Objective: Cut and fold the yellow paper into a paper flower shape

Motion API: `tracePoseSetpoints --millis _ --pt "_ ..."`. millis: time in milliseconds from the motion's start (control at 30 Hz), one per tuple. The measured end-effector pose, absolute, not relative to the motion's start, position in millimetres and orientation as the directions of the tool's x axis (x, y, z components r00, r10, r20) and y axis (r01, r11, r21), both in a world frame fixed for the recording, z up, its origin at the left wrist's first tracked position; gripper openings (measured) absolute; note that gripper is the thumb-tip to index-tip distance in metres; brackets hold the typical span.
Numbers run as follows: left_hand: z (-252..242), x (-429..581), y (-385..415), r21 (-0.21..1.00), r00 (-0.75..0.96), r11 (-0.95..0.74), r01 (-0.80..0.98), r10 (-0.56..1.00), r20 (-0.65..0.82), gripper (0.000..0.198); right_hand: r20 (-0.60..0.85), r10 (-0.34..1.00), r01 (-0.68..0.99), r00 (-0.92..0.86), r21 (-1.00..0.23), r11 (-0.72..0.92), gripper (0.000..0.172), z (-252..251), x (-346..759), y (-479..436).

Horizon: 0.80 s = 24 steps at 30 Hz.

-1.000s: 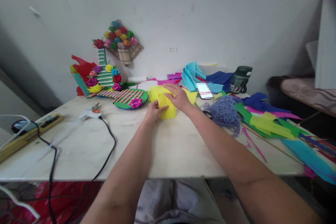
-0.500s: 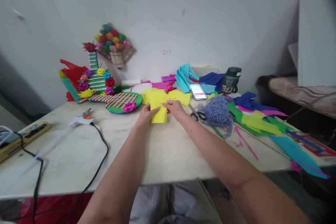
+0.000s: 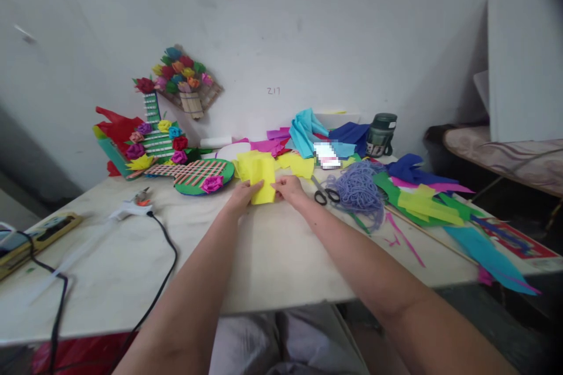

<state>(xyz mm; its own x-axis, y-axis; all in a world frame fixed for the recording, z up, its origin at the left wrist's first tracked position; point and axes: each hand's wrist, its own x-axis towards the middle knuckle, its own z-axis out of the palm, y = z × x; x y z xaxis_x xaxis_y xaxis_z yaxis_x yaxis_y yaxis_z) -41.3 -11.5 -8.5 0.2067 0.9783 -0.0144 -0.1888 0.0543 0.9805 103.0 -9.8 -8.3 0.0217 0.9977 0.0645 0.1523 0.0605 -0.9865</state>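
Between my two hands is a folded piece of yellow crepe paper (image 3: 263, 179), held up above the table. My left hand (image 3: 243, 194) pinches its left edge, thumb in front. On the opposite edge, my right hand (image 3: 289, 188) grips the paper between thumb and fingers. More yellow paper (image 3: 299, 164) lies just behind. Black-handled scissors (image 3: 326, 194) rest to the right of my right hand, beside a heap of purple yarn (image 3: 358, 190). Left of my left hand is a green guitar-shaped craft (image 3: 204, 176) with striped sticks and a pink paper flower.
A glue gun (image 3: 132, 208) with a black cord and a power strip (image 3: 39, 240) lie at the left. At the back are a phone (image 3: 326, 155), blue paper (image 3: 305, 132) and a dark bottle (image 3: 380, 135). Coloured paper scraps (image 3: 428, 205) and a thin stick (image 3: 431, 234) spread rightward.
My right hand has moved slightly down along the paper's right edge. The camera view has shifted a little, so the whole scene sits slightly further left.
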Motion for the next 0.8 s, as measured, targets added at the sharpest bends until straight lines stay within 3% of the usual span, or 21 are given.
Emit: tracePoseSetpoints --millis 133,233,333,400,467,533,667,800 --pt "-8.8 -36.8 -9.7 0.987 0.131 0.026 -0.156 0.991 -0.006 0.043 0.021 1.0 0.224 0.012 -0.975 0.018 0.009 -6.6 106.7 -8.2" --pt "-13.1 -35.3 -8.4 0.985 0.08 -0.037 -0.17 0.995 0.051 0.044 0.101 0.995 0.438 0.014 -0.895 0.085 0.014 -3.1 119.2 -0.4" --pt "-17.9 -34.9 -6.4 0.98 0.062 -0.087 -0.178 0.993 0.099 0.045 0.362 0.926 0.786 0.103 -0.6 0.147 0.02 1.9 138.2 11.4" --pt "-19.7 -34.5 -5.4 0.979 0.057 -0.102 -0.175 0.992 0.114 0.045 0.412 0.906 0.913 0.098 -0.4 0.083 0.024 4.0 149.9 18.2" --pt "-20.1 -34.1 -5.0 0.979 0.059 -0.1 -0.18 0.992 0.112 0.046 0.391 0.919 0.97 0.046 -0.239 0.053 0.029 3.6 158.0 23.0" --pt "-19.5 -33.5 -4.9 0.974 0.069 -0.096 -0.203 0.991 0.112 0.048 0.321 0.946 0.988 0.035 -0.152 0.016 0.031 0.7 162.1 26.1" --pt "-17.0 -32.2 -3.3 0.973 0.087 -0.068 -0.219 0.992 0.089 0.05 0.244 0.966 0.993 0.089 -0.102 -0.066 0.03 -6.4 163.3 30.0" --pt "-15.4 -32.0 4.5 0.979 0.083 -0.014 -0.203 0.996 0.032 0.046 0.259 0.965 0.999 0.04 -0.037 -0.032 0.031 -9.3 163.9 32.1"
